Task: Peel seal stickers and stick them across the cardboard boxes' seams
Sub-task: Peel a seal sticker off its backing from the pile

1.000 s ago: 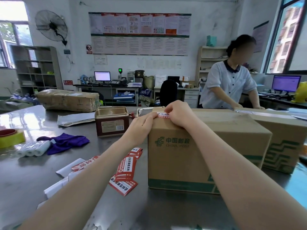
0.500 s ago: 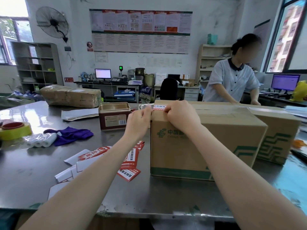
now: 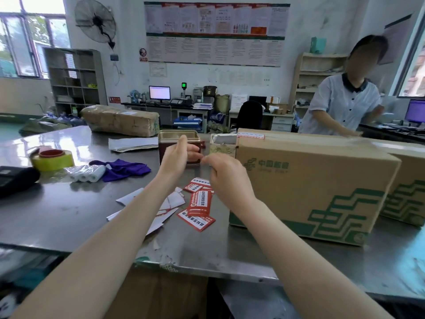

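Observation:
A brown cardboard box [image 3: 310,189] with green print stands on the steel table [image 3: 57,210]. A red and white seal sticker [image 3: 250,135] lies across its top left edge. A pile of red seal stickers [image 3: 200,203] lies on the table left of the box, beside white backing strips [image 3: 142,203]. My left hand [image 3: 177,157] and my right hand [image 3: 226,178] hover above the pile, off the box, fingers loosely curled. Neither holds anything that I can see.
A second cardboard box [image 3: 407,192] stands behind the first at the right. A red tin [image 3: 178,143], purple cloth [image 3: 122,169], white rolls [image 3: 85,173], yellow tape roll [image 3: 53,158] and a wrapped parcel [image 3: 120,119] lie around. A person [image 3: 342,104] stands at the far right.
Both my hands have let go of the sticker on the box's top edge and drawn back left toward the sticker pile. The sticker stays stuck on the box.

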